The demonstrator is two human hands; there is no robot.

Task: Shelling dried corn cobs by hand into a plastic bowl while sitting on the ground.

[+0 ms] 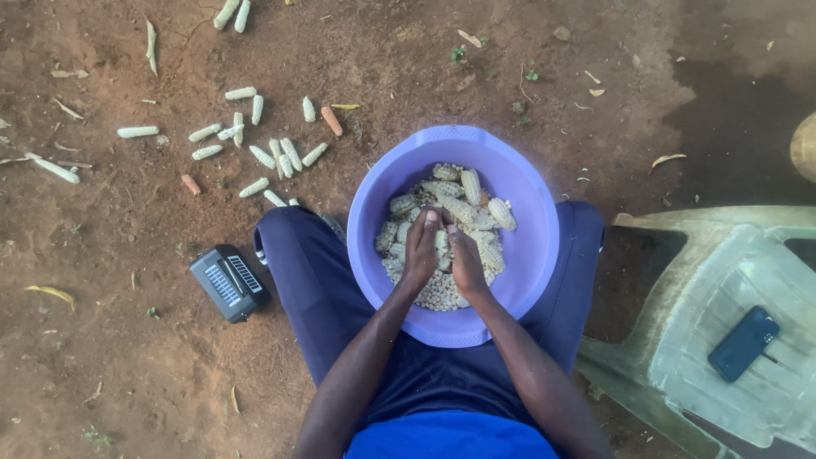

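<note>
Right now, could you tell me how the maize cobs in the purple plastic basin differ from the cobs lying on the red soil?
The maize cobs in the purple plastic basin still carry pale kernels; the bare stripped cobs on the red soil are smooth and thinner. The basin cobs are heaped together over loose kernels, where the left hand and right hand work; the soil cobs lie scattered singly. Both are pale and similar in length.

Lying on red dirt [102,340]: bare cobs [255,153], small black radio [229,282], phone [745,342] resting on pale plastic chair [680,280].
</note>
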